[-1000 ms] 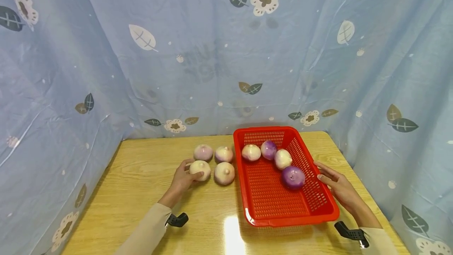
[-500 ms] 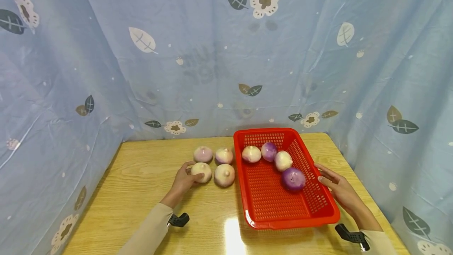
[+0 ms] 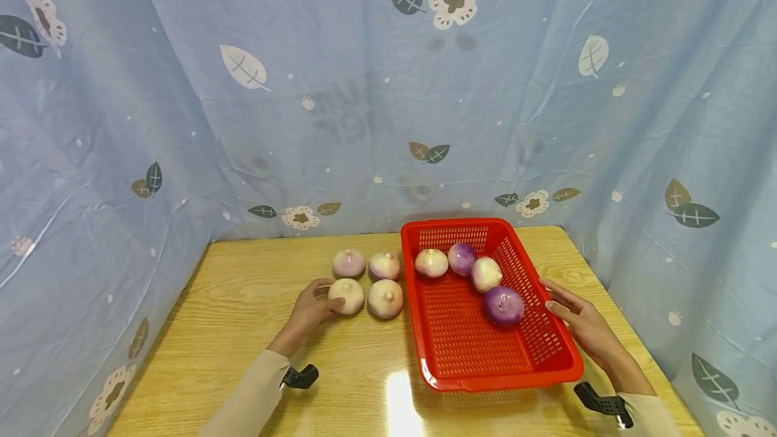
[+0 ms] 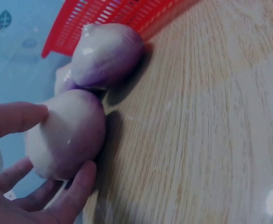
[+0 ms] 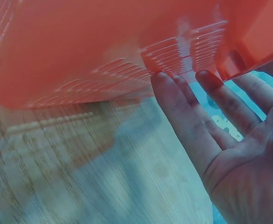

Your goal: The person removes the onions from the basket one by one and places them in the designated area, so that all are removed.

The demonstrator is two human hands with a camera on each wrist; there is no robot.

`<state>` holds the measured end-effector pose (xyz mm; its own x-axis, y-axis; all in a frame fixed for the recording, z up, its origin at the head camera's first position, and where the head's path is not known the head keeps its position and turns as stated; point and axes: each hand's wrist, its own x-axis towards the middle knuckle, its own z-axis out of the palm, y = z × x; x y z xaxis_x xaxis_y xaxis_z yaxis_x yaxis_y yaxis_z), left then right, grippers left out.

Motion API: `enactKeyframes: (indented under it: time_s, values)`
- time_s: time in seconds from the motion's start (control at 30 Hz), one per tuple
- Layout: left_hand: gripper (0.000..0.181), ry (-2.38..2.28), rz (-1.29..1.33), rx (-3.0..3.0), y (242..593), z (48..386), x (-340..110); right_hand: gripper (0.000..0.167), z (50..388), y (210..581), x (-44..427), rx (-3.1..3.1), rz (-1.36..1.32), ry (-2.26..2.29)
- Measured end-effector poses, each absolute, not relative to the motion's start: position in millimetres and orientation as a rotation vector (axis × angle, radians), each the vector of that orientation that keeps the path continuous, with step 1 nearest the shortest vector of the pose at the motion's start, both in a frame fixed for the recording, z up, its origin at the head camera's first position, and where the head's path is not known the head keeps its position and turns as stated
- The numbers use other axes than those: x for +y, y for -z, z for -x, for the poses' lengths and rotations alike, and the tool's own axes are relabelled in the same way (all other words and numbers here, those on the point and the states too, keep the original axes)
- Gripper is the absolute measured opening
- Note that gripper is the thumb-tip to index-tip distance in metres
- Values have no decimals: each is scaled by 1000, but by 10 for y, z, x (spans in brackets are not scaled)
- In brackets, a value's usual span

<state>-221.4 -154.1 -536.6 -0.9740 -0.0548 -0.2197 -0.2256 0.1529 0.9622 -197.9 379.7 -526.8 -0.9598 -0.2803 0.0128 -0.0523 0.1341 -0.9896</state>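
Note:
My left hand [image 3: 309, 309] is around the left side of a pale onion [image 3: 346, 296] on the table, at the near left of a cluster. In the left wrist view, the thumb and fingers lie loosely spread about this onion [image 4: 69, 133], the thumb tip at its surface. Close beside it sit another pale onion [image 3: 385, 299] and two pinkish-white onions behind, one of them at the far left [image 3: 349, 264]. My right hand [image 3: 579, 326] touches the right side of a red plastic basket [image 3: 500, 380]. Its fingers [image 5: 180, 116] are fairly straight against the outer wall.
Inside the basket lie several onions: two whitish ones, including one at the back left [image 3: 432, 263], and two purple ones, the larger [image 3: 504, 305] near the right wall. A blue patterned curtain [image 3: 376, 100] encloses the wooden table [image 3: 243, 288] at the back and sides.
The pale onion has shifted slightly right, against its neighbour. My left hand has since drawn back a little to the left, its thumb covering less of the onion. My right hand stays by the basket.

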Motion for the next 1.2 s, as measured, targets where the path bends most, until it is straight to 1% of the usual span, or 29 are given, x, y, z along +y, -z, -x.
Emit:
enactKeyframes:
  time_s: [0.43, 0.63, 0.9, 1.2]
  values:
    - [55, -1921, 249, 2294, 5221, 2125, -1615, 57, 1956, 5264, 3799, 2247, 279, 1916]
    - [53, -1882, 148, 2396, 4986, 2069, -1703, 56, 1967, 5262, 3789, 2241, 293, 1926]
    - [50, -1898, 94, 2485, 4634, 1978, -1716, 56, 1979, 5245, 3783, 2282, 316, 1908]
    - [44, -1915, 28, 2508, 4427, 1909, -1634, 55, 1967, 5255, 3785, 2274, 316, 1909]
